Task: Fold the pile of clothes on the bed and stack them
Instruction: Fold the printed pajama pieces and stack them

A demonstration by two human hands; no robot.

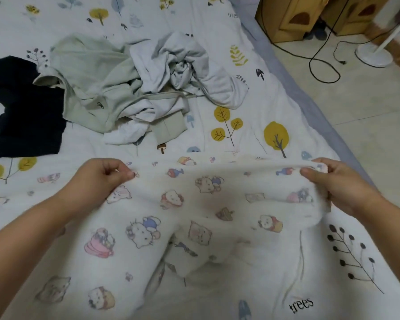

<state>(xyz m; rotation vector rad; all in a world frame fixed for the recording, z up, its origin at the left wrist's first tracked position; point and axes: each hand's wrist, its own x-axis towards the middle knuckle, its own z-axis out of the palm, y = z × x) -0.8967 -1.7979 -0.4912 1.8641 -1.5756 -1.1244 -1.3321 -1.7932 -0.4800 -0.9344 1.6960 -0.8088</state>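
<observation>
A white garment printed with cartoon animals is stretched between my hands over the near part of the bed. My left hand pinches its top edge on the left. My right hand grips the top edge on the right, fingers curled around the fabric. Farther back lies an unfolded heap: a pale green garment and a light grey-blue garment tangled together. A dark navy garment lies flat at the left.
The bed sheet is white with yellow trees and leaf prints. The bed's right edge runs diagonally. Beyond it is a tiled floor with a black cable, a white fan base and wooden furniture.
</observation>
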